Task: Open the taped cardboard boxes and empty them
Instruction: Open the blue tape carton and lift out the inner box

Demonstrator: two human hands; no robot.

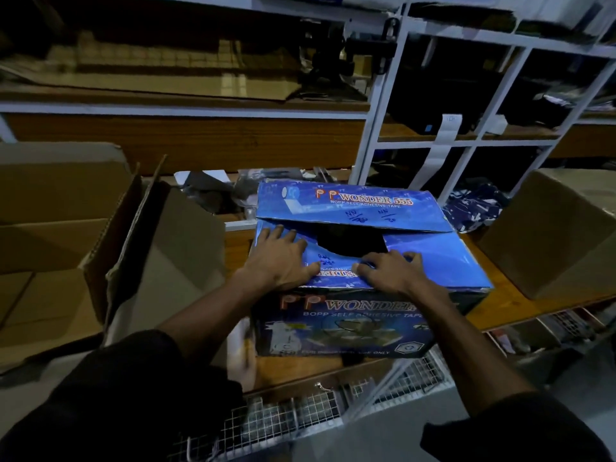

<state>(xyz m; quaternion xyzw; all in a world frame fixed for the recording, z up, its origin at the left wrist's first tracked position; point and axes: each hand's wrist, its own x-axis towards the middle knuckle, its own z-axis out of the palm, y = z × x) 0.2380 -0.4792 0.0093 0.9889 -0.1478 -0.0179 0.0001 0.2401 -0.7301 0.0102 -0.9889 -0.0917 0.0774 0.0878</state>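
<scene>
1. A metal shelving rack (383, 105) fills the dim storeroom behind a wooden bench (520, 315).
2. An open brown carton (66, 228) stands at the left; a closed brown carton (550, 235) sits at the right.
3. A blue tape box (383, 295) rests mid-bench, its glossy top flaps parted over a dark gap. The card looks stiff, slick, likely light; the torn flap edge offers the best hold.
4. The left hand (276, 258) lies flat, fingers spread, on the near flap.
5. The right hand (386, 271) curls its fingers over that flap's edge.
</scene>
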